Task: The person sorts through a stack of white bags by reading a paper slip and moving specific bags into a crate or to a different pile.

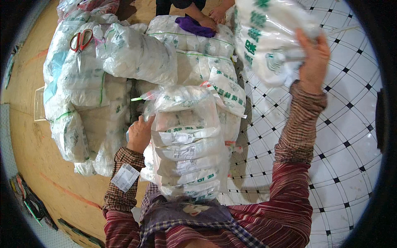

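Note:
My right hand [313,60] grips the side of a plump white plastic bag [271,49] with green print, held up at the upper right and a little blurred. In front of me stands a large clear bag [225,165], with several white green-printed packages [186,155] stacked inside. My left hand [139,133] is at its upper left edge, fingers closed on the clear plastic; their tips are partly hidden. A white label [125,177] sticks to my left sleeve. Just beyond the left hand, a bright green tie end [136,99] pokes out.
Bulky wrapped bundles [82,95] are piled to the left and ahead. Red-handled scissors [81,40] rest on one. At the far side another person's hands [209,22] are by a purple cloth [194,27]. White tiled floor [314,177] lies right, tan floor [29,140] left.

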Tool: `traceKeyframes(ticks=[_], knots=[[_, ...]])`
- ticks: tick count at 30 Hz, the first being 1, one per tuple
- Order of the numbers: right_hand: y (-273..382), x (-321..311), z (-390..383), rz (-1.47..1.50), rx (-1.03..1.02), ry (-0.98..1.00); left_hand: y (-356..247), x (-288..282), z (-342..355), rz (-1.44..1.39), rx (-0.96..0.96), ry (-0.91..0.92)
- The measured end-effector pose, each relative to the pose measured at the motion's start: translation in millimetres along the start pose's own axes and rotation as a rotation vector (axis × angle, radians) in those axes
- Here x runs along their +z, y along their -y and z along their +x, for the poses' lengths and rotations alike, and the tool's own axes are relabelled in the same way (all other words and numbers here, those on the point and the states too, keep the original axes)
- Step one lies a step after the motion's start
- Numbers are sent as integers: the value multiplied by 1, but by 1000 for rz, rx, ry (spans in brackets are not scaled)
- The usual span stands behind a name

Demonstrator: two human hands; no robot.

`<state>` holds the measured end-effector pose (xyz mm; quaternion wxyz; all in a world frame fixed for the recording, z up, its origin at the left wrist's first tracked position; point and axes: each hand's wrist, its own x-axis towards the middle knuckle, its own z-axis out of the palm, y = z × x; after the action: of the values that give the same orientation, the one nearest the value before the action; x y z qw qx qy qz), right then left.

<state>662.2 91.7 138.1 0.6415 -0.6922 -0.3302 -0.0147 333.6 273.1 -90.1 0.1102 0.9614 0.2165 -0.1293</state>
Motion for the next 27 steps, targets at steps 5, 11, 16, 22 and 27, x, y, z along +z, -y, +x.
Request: traceKeyframes(ticks=[5,11,16,22,27], knots=[[-153,29,-54,-854,-332,122,-5,2,9,4,91,-17],[-310,55,-179,-1028,271,640,-5,-2,12,34,66,11],[-245,76,-149,-775,461,920,1,-28,5,-105,26,124],[-123,100,-143,-249,598,331,3,-80,-5,-816,22,-449],[-39,156,-220,708,1155,1061,-14,-96,-76,-1578,-127,-696]])
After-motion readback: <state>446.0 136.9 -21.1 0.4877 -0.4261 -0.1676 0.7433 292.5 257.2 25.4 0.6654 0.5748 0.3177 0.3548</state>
